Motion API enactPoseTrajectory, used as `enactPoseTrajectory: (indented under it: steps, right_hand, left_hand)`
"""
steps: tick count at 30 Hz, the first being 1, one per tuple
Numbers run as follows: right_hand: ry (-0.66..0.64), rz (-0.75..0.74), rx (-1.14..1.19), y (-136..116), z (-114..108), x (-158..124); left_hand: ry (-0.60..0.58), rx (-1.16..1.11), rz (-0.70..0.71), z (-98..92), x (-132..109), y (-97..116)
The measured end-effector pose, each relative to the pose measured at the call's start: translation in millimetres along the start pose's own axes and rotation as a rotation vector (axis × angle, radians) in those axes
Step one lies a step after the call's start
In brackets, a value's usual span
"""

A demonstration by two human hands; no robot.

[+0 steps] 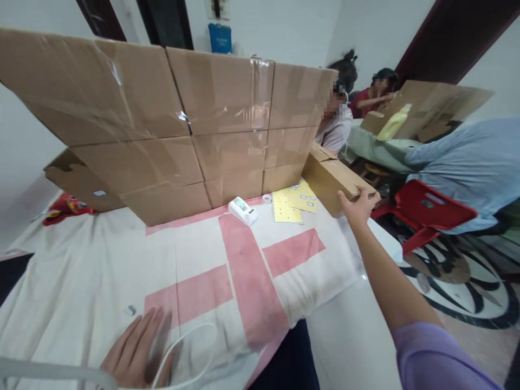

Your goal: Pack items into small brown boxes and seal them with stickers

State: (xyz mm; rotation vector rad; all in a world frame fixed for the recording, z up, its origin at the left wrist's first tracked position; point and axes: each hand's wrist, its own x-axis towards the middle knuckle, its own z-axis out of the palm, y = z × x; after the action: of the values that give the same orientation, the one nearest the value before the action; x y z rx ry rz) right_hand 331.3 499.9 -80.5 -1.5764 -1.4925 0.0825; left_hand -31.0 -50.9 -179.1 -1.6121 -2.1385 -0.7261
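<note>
My right hand [359, 206] reaches far forward and grips the near corner of a cardboard panel [331, 179] standing at the table's right edge, fingers curled over its top. My left hand [136, 349] lies flat and open on the white and pink cloth [203, 271] near the front edge, holding nothing, beside a white cable [190, 338]. A tall taped cardboard screen [182, 124] stands across the back of the table.
A small white device [242, 210], a tape roll [267, 198] and yellow sticker sheets [292, 203] lie by the screen. A tiny grey piece [130, 310] sits near my left hand. Other people sit at right beside a red plastic chair [422, 208] and a yellow bottle [393, 123].
</note>
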Motion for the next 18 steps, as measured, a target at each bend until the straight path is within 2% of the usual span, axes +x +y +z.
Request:
enactPoseTrajectory:
  steps: [2,4,6,8,11,14,16,18]
  right_hand:
    - [-0.037,0.020,-0.023,-9,-15,-11]
    - [0.002,-0.062,-0.037,-23,-31,-40]
    - [0.012,-0.228,-0.015,-45,-42,-87]
    - [-0.084,-0.408,0.036,-77,-43,-144]
    - [-0.271,-0.623,0.152,-140,-31,-227]
    - [-0.473,-0.825,0.275,-207,-11,-291]
    - [-0.587,-0.935,0.345,-248,5,-323]
    - [-0.681,-1.002,0.433,-286,23,-349]
  left_hand:
    - [0.023,0.002,0.019,-1.6,1,2]
    - [0.085,-0.038,-0.002,-2.1,3,7]
    - [0.135,-0.102,-0.031,-2.3,6,12]
    - [0.164,-0.178,-0.033,-4.7,13,16]
    - [0.215,-0.311,-0.062,-19.5,29,17]
    - [0.307,-0.416,-0.185,-52.2,43,1]
    - [0.470,-0.467,-0.349,-79.1,46,-20]
    - [0.729,-0.464,-0.565,-101.4,44,-45]
